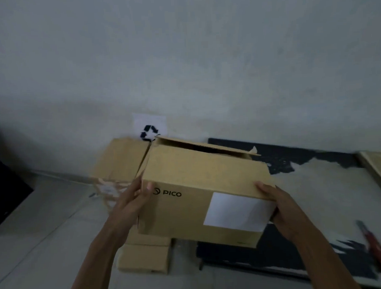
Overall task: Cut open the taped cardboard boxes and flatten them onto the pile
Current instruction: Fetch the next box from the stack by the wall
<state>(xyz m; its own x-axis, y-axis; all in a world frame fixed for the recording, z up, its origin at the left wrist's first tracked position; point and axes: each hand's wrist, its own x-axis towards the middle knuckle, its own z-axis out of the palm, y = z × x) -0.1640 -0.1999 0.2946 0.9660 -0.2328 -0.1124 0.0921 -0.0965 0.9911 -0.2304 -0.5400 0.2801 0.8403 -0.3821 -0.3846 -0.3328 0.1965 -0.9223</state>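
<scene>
At the centre of the frame, the cardboard box (pixel 200 194) is being held off the floor between both hands, its long axis running left to right. The left hand (pixel 131 201) is gripping the left end, thumb curled onto the front; the right hand (pixel 277 206) is clasping the right end. The flattened pile (pixel 118 162) is lying just beyond, toward the upper left, nearer the left hand. The cutter (pixel 373 245) is lying at lower right.

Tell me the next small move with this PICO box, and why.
Probably press the PICO box flat. Its far flap already stands open, so the tape looks cut; left hand and right hand grip opposite ends, and the red cutter lies aside. Flattened cardboard waits behind.
</scene>
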